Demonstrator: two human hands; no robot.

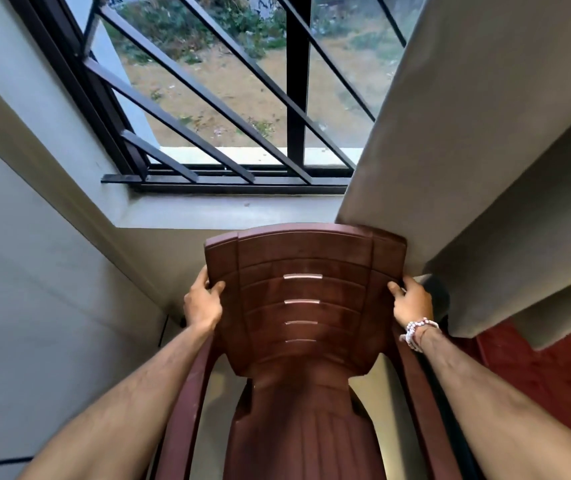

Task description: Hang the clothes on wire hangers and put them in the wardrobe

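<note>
A brown plastic chair (304, 306) stands in front of me, its slatted backrest facing up toward the camera. My left hand (203, 303) grips the backrest's left edge, thumb on the front. My right hand (410, 301), with a beaded bracelet on the wrist, grips the backrest's right edge. No clothes, wire hangers or wardrobe are in view.
A barred window (235, 109) with a sill fills the wall behind the chair. A beige curtain (478, 150) hangs at the right and touches the chair's top corner. A grey wall runs along the left. Red floor (536, 375) shows at the lower right.
</note>
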